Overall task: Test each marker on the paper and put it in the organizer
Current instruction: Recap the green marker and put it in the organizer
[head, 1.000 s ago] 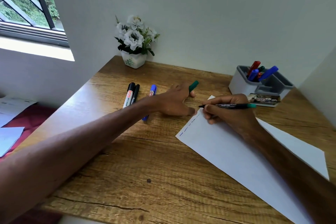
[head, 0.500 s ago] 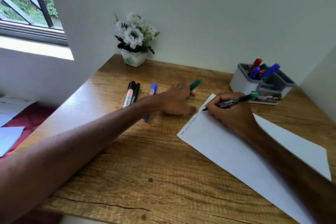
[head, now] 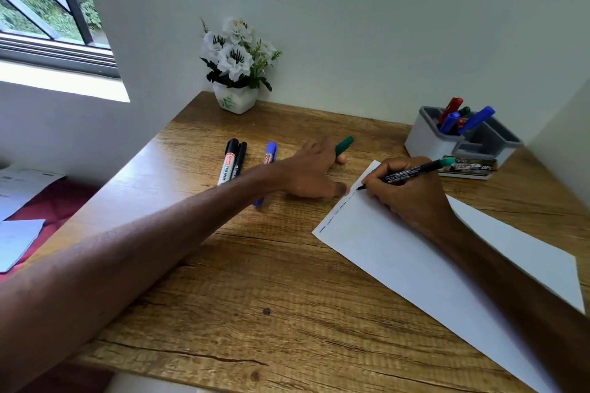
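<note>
My right hand grips a thin black marker with a green end, its tip touching the left edge of the white paper. Short ink marks run along that paper edge. My left hand rests on the desk just left of the paper, holding a green cap between its fingers. Two black markers and a blue marker lie capped on the desk to the left. The grey organizer stands at the back right with red, blue and green markers in it.
A white pot of white flowers stands at the back of the wooden desk. A flat dark box lies in front of the organizer. Walls close the back and right. Papers lie on a red surface at far left.
My right hand has tilted the marker up at its green end and moved its tip along the paper's edge. My left hand has stayed in place.
</note>
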{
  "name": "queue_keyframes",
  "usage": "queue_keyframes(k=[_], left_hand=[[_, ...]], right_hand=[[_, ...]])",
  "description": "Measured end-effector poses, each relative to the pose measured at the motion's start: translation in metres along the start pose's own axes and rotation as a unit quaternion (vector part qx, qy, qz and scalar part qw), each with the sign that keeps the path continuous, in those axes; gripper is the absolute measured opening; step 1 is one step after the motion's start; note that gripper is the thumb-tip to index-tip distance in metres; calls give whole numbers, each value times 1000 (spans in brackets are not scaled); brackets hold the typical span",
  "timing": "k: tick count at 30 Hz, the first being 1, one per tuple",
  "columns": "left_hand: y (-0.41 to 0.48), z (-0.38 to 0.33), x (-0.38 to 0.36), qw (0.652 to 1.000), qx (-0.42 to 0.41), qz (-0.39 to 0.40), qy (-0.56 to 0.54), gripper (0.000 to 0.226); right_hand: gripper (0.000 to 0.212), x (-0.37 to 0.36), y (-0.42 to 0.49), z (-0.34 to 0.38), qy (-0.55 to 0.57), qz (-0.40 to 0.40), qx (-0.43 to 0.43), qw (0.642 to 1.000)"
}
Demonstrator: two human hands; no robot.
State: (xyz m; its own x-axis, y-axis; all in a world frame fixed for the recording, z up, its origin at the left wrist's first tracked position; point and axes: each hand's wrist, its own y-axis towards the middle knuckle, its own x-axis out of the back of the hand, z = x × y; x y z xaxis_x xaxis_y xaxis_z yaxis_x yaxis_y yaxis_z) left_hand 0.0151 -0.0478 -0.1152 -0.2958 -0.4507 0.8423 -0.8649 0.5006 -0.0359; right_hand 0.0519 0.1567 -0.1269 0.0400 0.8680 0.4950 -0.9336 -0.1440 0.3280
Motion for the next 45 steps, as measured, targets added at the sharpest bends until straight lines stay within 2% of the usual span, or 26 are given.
queue_keyframes(k=[13,37,42,45], left_hand=[[2,2,-1,1000,-1,0,3,58],[1,1,-1,1000,-4,5,-1,54],[-2,0,-3,1000,-3,-4,-2,45],[-4,-3,-3,1000,-9,-12,17,37]], right_hand=[[22,0,-2,4,0,-21,-14,1000],[11,0,0,-4,26,-36,-50,998],[10,7,1,0,147,-82,-100,981],[12,9,2,1,203,-83,-116,969]])
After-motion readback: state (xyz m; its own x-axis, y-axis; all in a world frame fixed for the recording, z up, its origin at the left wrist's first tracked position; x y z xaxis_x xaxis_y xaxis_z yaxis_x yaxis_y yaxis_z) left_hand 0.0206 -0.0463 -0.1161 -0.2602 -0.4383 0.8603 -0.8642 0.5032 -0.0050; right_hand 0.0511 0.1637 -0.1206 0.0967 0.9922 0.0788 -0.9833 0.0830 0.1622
